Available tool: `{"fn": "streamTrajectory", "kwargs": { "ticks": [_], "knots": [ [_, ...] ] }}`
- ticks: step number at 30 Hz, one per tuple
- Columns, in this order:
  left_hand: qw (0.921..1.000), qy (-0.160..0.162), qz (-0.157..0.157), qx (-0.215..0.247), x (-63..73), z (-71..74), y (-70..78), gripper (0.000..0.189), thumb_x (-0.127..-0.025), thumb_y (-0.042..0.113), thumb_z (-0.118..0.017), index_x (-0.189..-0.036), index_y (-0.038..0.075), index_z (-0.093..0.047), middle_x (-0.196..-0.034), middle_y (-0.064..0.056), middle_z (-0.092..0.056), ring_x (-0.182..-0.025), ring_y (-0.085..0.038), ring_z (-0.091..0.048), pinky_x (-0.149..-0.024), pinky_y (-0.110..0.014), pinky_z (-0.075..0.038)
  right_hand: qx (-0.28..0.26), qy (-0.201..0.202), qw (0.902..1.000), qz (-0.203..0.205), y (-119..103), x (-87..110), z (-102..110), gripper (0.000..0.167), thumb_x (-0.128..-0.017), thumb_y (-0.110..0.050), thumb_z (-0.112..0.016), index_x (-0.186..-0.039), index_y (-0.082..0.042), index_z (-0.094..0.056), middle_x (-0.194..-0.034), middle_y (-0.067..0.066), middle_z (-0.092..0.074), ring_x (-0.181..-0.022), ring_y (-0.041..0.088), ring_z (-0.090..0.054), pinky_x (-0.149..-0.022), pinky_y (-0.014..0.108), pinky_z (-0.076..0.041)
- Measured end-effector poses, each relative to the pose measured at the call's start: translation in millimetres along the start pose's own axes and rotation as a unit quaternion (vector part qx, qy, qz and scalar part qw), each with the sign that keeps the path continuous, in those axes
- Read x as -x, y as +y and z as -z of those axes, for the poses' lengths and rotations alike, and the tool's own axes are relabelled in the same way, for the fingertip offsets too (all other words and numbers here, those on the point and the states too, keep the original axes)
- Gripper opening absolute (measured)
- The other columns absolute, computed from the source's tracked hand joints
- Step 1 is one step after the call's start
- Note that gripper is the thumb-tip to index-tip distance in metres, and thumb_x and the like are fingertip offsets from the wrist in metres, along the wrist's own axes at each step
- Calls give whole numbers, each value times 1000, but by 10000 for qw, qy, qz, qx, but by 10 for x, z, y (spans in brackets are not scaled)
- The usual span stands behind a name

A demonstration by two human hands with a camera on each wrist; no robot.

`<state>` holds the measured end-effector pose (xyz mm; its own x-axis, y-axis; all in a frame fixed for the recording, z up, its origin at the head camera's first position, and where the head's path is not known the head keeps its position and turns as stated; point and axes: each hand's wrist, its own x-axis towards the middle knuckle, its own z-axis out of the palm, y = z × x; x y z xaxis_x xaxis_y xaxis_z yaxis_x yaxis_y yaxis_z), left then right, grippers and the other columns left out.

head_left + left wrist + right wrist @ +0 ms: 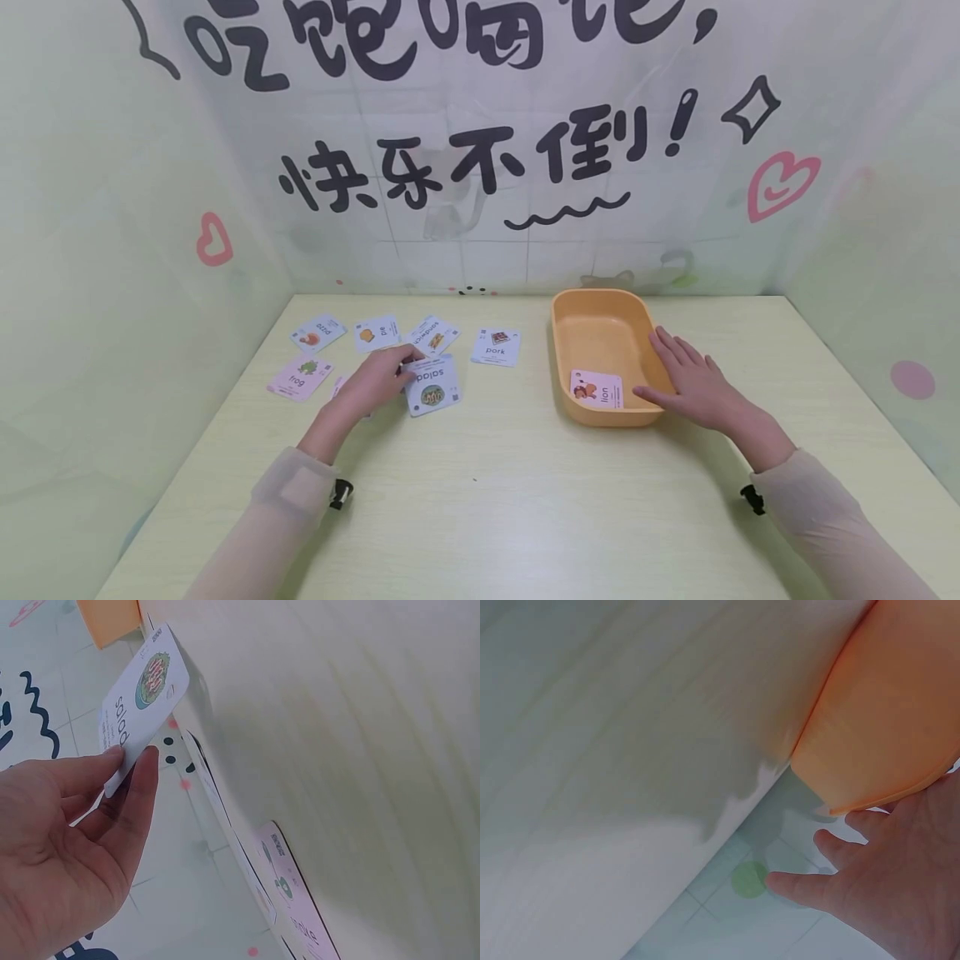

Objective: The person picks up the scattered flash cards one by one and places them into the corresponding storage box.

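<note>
My left hand pinches a card labelled "salad" between thumb and fingers; the left wrist view shows the card tilted, picture side up. Under that hand lies a pink "snake" card, mostly covered in the head view. My right hand rests at the right rim of an orange tray, thumb over the edge and the other fingers extended along the outside. Inside the tray, against its near wall, a pink "lion" card leans.
Along the back left of the table lie a "pizza" card, a "pie" card and a "sandwich" card. A "pork" card lies nearer the tray, and a pink "frog" card at far left. A printed curtain hangs behind.
</note>
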<state>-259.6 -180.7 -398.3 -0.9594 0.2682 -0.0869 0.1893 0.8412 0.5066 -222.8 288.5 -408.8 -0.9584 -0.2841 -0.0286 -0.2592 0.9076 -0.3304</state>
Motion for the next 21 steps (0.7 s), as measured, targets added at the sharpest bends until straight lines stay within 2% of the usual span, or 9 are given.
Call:
{"fn": "streamTrajectory", "kwargs": {
  "ticks": [8, 21],
  "knots": [
    [10000, -42, -8, 33, -32, 19, 68, 30, -100, 11, -57, -129, 6, -60, -122, -15, -67, -106, -25, -63, -85, -35, -55, -11, -17, 10000, -16, 10, -5, -7, 99, -92, -61, -56, -159, -3, -10, -167, 21, -9, -148, 52, -14, -112, 80, -13],
    [9999, -67, -130, 75, -132, 27, 224, 32, -100, 13, -56, -132, 8, -59, -125, -14, -66, -105, -24, -62, -81, -32, -55, 10, -32, 10000, -24, 0, -7, -6, 100, -92, -61, -56, -159, -3, -11, -167, 21, -10, -148, 52, -14, -112, 80, -13]
  ]
}}
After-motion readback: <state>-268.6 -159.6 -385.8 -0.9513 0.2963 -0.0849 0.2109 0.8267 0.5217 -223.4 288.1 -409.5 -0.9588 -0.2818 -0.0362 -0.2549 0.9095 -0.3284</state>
